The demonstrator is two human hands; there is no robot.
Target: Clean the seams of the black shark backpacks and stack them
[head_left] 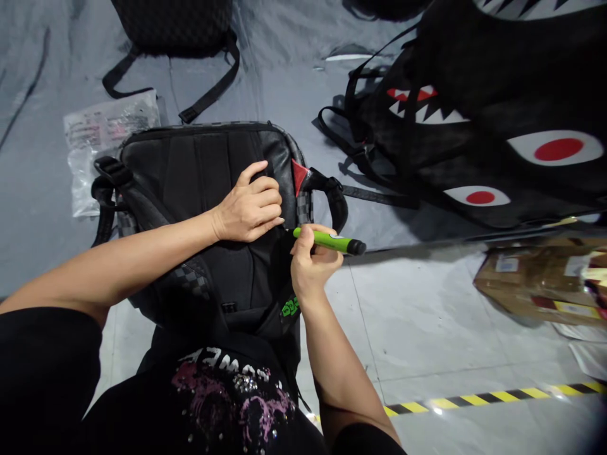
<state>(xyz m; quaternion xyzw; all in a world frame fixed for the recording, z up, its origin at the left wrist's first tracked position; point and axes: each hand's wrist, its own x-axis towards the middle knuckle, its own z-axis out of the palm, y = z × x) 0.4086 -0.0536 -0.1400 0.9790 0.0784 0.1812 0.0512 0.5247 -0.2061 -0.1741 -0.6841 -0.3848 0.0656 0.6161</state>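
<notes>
A black backpack (220, 151) with grey checkered edges lies with its back panel and straps facing up, right in front of me. My left hand (251, 205) rests palm down on its right part, fingers bent and closed on the black material; what exactly lies under the fingertips is hidden. My right hand (315, 256) is closed around a bright green marker (332, 241) with a black end. The marker's narrow end points left, close to my left fingertips at the bag's right side. A red triangular patch (299, 177) shows on that side, above the marker.
Dark backpacks with a shark-face print (441, 114) lie to the right on the grey cloth (279, 82). Another checkered backpack (173, 28) is at the back. Clear plastic packaging (85, 170) lies left. A cardboard box (521, 278) and yellow-black tape (474, 400) are on the floor.
</notes>
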